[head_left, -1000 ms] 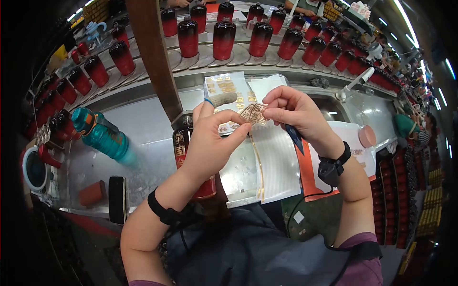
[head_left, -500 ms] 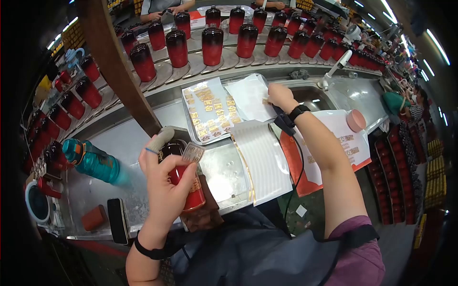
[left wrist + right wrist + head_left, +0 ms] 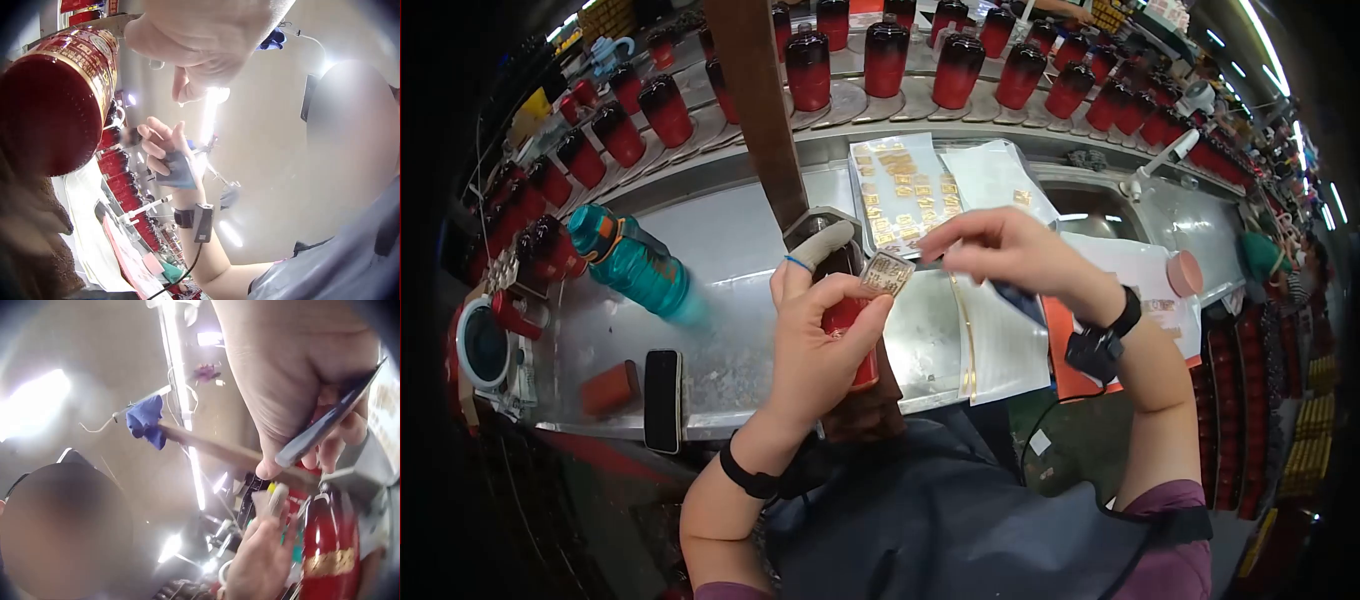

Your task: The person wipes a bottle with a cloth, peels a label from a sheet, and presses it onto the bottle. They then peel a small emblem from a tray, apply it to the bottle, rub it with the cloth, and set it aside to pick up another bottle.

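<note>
My left hand (image 3: 815,330) pinches a small square see-through sticker with gold lettering (image 3: 887,273) between thumb and forefinger. A cloth cover (image 3: 825,243) with a blue band sits on another of its fingers. Beneath this hand a red bottle (image 3: 866,372) with a dark top leans in a stand, partly hidden; its gold-printed label (image 3: 103,59) shows in the left wrist view. My right hand (image 3: 1030,258) is just right of the sticker, its thumb and forefinger apart. Its other fingers hold a flat dark-blue scraper (image 3: 331,419) against the palm.
Behind the hands lie a sheet of gold characters (image 3: 900,185) and a white sheet (image 3: 990,175). A teal water bottle (image 3: 640,265), a phone (image 3: 663,400) and a reddish-brown block (image 3: 609,388) are at left. A wooden post (image 3: 755,110) rises before rows of red bottles; a sink (image 3: 1085,205) is right.
My right hand went out to the white sheet at the back, then returned beside the left hand. The left hand has kept its pinch on the sticker, now over the red bottle.
</note>
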The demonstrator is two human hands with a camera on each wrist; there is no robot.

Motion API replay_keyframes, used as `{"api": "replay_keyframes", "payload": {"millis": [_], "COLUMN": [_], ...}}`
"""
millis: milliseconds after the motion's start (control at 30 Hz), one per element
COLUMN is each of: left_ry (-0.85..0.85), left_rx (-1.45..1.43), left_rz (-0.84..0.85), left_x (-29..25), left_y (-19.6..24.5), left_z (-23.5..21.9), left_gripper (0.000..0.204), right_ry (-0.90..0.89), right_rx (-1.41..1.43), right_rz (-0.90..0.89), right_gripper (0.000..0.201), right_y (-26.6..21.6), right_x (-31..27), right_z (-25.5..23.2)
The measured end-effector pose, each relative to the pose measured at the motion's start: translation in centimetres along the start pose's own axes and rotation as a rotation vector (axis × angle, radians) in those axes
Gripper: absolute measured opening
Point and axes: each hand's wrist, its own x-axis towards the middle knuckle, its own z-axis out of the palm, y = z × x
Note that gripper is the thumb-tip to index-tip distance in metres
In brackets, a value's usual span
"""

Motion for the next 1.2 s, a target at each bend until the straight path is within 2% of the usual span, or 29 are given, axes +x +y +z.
{"api": "replay_keyframes", "payload": {"millis": [100,167,200,300,367,467,533,567,600,633,667,700,733,767,800,867,900,967,1000,1067,1100,1133,1167,1200], "left_ry": [-0.008,-0.013,-0.011,0.004,0.019,0.088,-0.067,-0.064,-0.148,-0.234,-0.229,-0.300,-0.375,-0.355,-0.355,-0.407,-0.411,-0.611,-0.613,-0.729,-0.728,-0.640,-0.551,-0.549], "left_rx": [0.071,0.116,0.157,0.214,0.233,0.295,0.395,0.400,0.467,0.531,0.538,0.667,0.795,0.847,0.852,0.844,0.846,0.775,0.776,0.839,0.836,0.776,0.716,0.711], "left_rz": [0.034,0.048,0.075,0.104,0.096,0.016,0.308,0.296,0.508,0.717,0.706,0.748,0.788,0.769,0.762,0.791,0.786,0.804,0.803,0.799,0.796,0.728,0.660,0.658], "left_x": [-0.4,-0.7,-0.8,-1.1,-1.8,-4.6,-7.0,-7.9,-8.6,-8.9,-8.9,-8.7,-8.4,-8.2,-7.9,-7.3,-6.9,-6.3,-5.8,-5.3,-5.6,-6.0,-6.2,-5.9], "left_y": [0.2,0.1,-0.2,-1.8,-3.1,-4.8,-5.8,-5.8,-5.8,-5.9,-5.8,-5.6,-5.3,-5.4,-5.4,-5.4,-5.5,-5.9,-5.7,-5.0,-5.0,-5.5,-5.7,-5.5], "left_z": [-0.5,-0.7,-0.9,-1.7,-3.4,-6.3,-7.3,-7.3,-7.1,-6.7,-6.7,-6.8,-6.4,-5.8,-5.7,-5.2,-4.8,-4.2,-3.9,-3.2,-3.1,-3.0,-2.9,-3.1], "left_gripper": [0.010,0.008,0.008,0.011,0.012,0.015,0.020,0.020,0.023,0.026,0.026,0.027,0.029,0.034,0.034,0.035,0.035,0.035,0.035,0.033,0.033,0.035,0.038,0.038], "right_ry": [-0.029,-0.060,-0.062,0.059,0.217,0.409,0.528,0.563,0.597,0.572,0.547,0.535,0.376,0.206,0.199,0.220,0.214,0.144,0.112,0.151,0.190,0.188,0.313,0.434], "right_rx": [0.129,0.145,0.143,0.114,-0.043,-0.372,-0.506,-0.518,-0.531,-0.703,-0.875,-0.877,-1.122,-1.360,-1.361,-1.094,-1.092,-1.118,-1.131,-1.164,-1.197,-1.200,-1.270,-1.330], "right_rz": [-0.006,0.107,0.106,0.027,0.037,0.089,0.379,0.407,0.433,0.469,0.497,0.491,0.609,0.721,0.714,1.005,1.004,0.972,0.956,0.909,0.863,0.866,0.673,0.476], "right_gripper": [0.024,0.018,0.018,0.016,0.017,0.014,0.016,0.017,0.019,0.021,0.022,0.022,0.023,0.024,0.024,0.027,0.027,0.034,0.038,0.033,0.029,0.029,0.027,0.024], "right_y": [-0.7,-0.2,0.0,0.9,2.4,10.0,14.9,19.0,22.4,23.6,24.4,25.6,26.9,28.2,28.8,30.2,31.0,32.2,32.3,32.3,32.0,30.6,28.8,26.6], "right_x": [0.2,0.7,1.1,2.1,3.2,3.8,2.4,1.3,0.4,-0.3,-0.6,-0.3,0.0,0.5,1.1,1.7,1.8,1.8,1.7,1.6,1.4,1.1,0.5,0.6], "right_z": [2.7,2.8,2.9,2.3,-0.9,-11.5,-18.2,-22.5,-26.0,-27.5,-28.2,-28.8,-29.4,-29.9,-29.8,-30.0,-30.3,-30.9,-31.0,-31.1,-31.0,-30.3,-29.9,-29.1]}}
